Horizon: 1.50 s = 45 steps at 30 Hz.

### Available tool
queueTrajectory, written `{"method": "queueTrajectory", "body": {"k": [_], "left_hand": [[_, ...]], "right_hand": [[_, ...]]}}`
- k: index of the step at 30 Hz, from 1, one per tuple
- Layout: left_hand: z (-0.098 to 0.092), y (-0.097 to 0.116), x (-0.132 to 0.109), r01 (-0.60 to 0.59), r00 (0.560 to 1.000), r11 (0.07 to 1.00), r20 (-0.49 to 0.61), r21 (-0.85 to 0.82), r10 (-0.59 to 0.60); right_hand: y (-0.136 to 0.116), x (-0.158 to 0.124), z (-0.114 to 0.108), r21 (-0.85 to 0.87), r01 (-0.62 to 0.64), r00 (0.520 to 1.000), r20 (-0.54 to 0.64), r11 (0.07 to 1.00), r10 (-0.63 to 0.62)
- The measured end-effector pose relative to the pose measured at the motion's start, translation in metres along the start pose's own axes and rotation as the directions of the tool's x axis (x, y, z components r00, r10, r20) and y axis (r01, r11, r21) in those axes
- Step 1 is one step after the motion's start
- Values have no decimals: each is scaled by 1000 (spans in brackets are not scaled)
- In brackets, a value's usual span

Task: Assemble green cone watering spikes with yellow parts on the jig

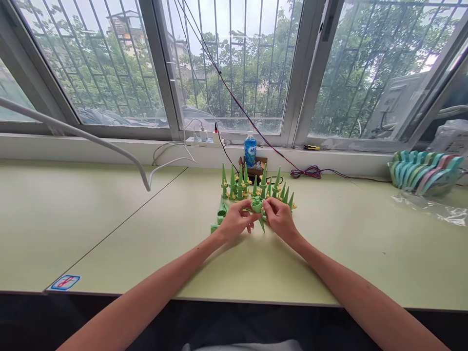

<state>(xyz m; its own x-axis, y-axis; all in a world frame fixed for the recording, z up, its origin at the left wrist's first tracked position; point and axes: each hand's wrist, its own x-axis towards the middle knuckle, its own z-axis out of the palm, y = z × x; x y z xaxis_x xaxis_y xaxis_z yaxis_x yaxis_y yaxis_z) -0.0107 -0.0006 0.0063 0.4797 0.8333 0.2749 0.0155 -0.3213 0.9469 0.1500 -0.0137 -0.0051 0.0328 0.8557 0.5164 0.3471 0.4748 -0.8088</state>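
Both my hands meet over the pale green table [329, 253] and hold one green plastic spike [258, 208] between them. My left hand [236, 220] pinches its left side and my right hand [280, 217] grips its right side; the cup end faces up and the point hangs down toward the table. Just behind my hands stand several upright green spikes with small yellow parts [252, 187]. A few loose green pieces [219, 217] lie to the left of my left hand.
A blue bottle [250, 151] and a small brown box [256, 165] stand by the window sill. Red and black wires [307, 171] lie at the back. Pastel-coloured plastic pieces [424, 170] are stacked far right beside clear plastic wrap [431, 207]. A white cable [91, 139] crosses the left.
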Motion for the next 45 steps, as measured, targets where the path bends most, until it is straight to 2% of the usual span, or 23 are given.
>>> {"method": "queueTrajectory", "body": {"k": [5,12,17,22,25,29,31,34,39,45], "left_hand": [[3,-2,1,-52,997,997,-56,66,55],[3,-1,1,-2,993,998,-114,67,10],[4,-1,2,169,985,979,-9,-115,-171],[1,2,5,332,943,873,105,-357,-316],[-2,3,6,440,898,810,218,-389,-382],[-2,4,5,486,874,767,207,-418,-440],[-1,5,5,465,884,780,177,-418,-432],[-1,7,3,372,928,853,139,-367,-345],[2,7,-3,131,990,988,72,-81,-125],[5,0,-3,-35,996,983,-73,181,49]], "right_hand": [[-1,1,0,-2,7,1000,-16,1000,-7],[-2,-1,2,11,0,1000,-4,1000,0],[-3,-2,2,102,13,999,-34,995,-9],[-5,-2,1,150,36,999,-16,988,-34],[-4,-2,0,133,43,998,44,990,-49],[-1,-1,0,99,50,995,78,994,-58],[-1,-1,0,90,55,995,79,994,-62],[-1,1,-1,62,58,996,63,996,-62],[0,2,-3,-29,48,998,27,998,-48],[2,4,-3,-75,51,999,11,996,-50]]}}
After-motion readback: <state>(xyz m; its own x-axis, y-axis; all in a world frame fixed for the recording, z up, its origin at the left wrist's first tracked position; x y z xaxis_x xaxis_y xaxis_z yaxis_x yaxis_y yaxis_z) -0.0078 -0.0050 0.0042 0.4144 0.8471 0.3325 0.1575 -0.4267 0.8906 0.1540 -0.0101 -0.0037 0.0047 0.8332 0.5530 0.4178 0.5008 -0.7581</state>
